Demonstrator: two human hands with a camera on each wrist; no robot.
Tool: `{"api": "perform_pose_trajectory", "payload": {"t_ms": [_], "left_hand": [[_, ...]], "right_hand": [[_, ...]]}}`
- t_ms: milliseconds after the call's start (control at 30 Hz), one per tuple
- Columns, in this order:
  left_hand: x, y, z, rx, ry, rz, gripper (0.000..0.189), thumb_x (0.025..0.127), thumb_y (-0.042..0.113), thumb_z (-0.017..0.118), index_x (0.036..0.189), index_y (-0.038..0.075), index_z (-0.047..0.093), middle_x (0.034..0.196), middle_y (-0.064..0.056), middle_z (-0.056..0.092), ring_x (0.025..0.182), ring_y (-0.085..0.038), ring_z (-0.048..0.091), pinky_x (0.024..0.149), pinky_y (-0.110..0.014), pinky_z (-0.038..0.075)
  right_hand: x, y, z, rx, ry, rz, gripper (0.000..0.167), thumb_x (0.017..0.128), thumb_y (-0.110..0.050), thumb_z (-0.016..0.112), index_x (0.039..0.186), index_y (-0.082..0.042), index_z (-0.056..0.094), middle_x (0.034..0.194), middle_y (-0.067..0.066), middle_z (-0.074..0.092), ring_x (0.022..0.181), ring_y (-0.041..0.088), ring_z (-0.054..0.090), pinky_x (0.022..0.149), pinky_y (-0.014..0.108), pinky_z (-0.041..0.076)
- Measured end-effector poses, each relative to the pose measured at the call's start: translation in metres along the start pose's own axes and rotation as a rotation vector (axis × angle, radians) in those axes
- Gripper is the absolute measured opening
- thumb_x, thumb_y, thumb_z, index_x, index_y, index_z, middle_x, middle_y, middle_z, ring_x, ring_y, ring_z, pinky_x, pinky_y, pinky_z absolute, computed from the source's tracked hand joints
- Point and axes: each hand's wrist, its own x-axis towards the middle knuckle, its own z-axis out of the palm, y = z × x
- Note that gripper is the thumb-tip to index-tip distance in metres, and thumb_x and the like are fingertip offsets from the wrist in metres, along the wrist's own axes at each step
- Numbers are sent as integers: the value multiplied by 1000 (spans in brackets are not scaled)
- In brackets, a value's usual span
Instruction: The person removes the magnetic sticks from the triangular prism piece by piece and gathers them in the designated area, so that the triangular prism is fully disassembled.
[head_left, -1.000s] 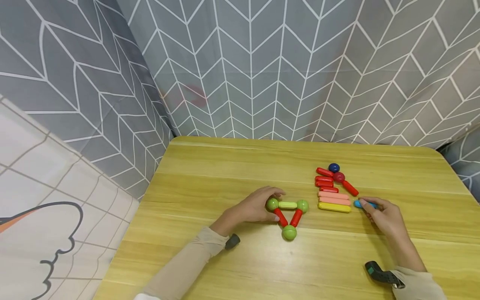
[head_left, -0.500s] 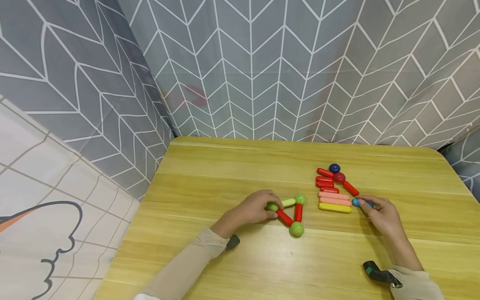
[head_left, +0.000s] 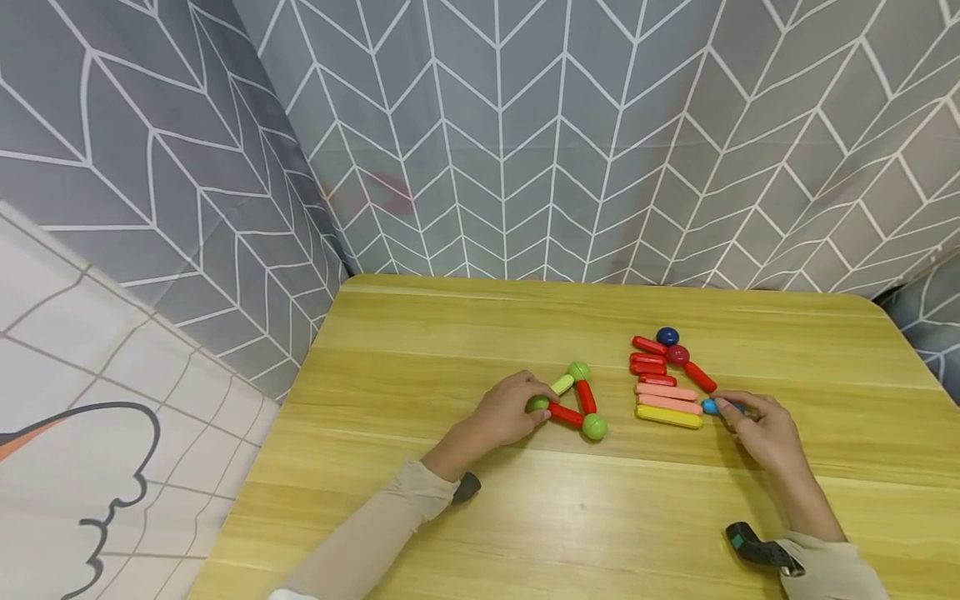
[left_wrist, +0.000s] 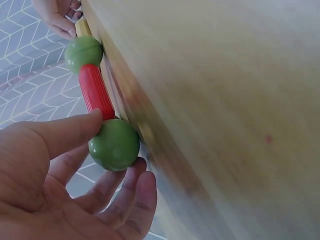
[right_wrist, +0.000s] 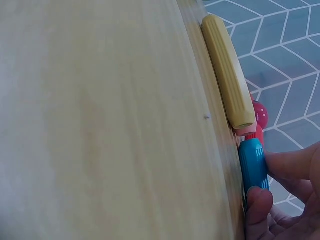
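1 grey curtain (head_left: 498, 150), behind 1 wooden table (head_left: 420, 333). 1 left hand (head_left: 510, 410), pinching 1 green ball (left_wrist: 115, 144) at the left corner of 1 triangle (head_left: 585, 397). 1 right hand (head_left: 767, 429), pinching 1 blue rod (right_wrist: 254, 162). The triangle: 3 green balls, 2 red rods, 1 lime rod (head_left: 562, 384); between the hands, nearer the left. 1 yellow rod (head_left: 669, 417), 2 pink rods (head_left: 667, 392), side by side. The blue rod: just beside their right ends. 5 loose red rods (head_left: 701, 377), beyond the pink pair. 1 maroon ball (head_left: 677, 355); 1 dark blue ball (head_left: 667, 336), farthest back.
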Motion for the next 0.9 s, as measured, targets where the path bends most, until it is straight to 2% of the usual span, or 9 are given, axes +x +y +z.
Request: {"api": "perform_pose_trajectory", "payload": {"t_ms": [133,400,500,633,767,900], "left_hand": [[-1,1,1,17,17,-14,25,96,23,68,121,22,72,120,0,64,110,-17,60,93,-33,50],[-3,6,3,44,-5,-21,33,94,24,70,128,21,69,111,-3,63,86,-12,53,68,-22,42],[-4,8,3,61,-21,-27,35,94,26,71,129,22,68,112,-3,63,85,-12,53,67,-22,41],[-6,10,4,75,-48,-35,38,94,27,71,131,23,67,111,-2,62,86,-12,52,68,-22,41],[-7,11,5,85,-65,-31,40,93,29,72,132,22,66,111,-1,62,85,-11,51,69,-22,41],[-8,12,4,84,-70,-27,41,92,30,73,131,22,66,112,0,63,86,-10,51,70,-22,41]], "right_hand": [[0,1,0,6,0,5,49,105,-38,49,130,3,63,122,22,54,73,0,51,60,23,43],[0,2,0,13,23,-7,47,105,-37,50,131,0,63,113,11,59,71,-5,53,57,22,47],[-2,2,0,22,29,-18,47,105,-36,49,131,1,62,112,12,58,70,-4,54,57,22,48],[-5,-1,-1,35,64,-45,46,106,-32,48,132,3,61,122,22,54,68,-3,52,55,23,45],[-7,-10,-2,0,129,-38,44,105,-34,49,130,-1,64,129,24,51,76,-1,47,59,22,42],[-9,-26,3,-5,164,-42,42,104,-33,52,127,-1,66,131,24,51,93,16,54,67,24,39]]}}
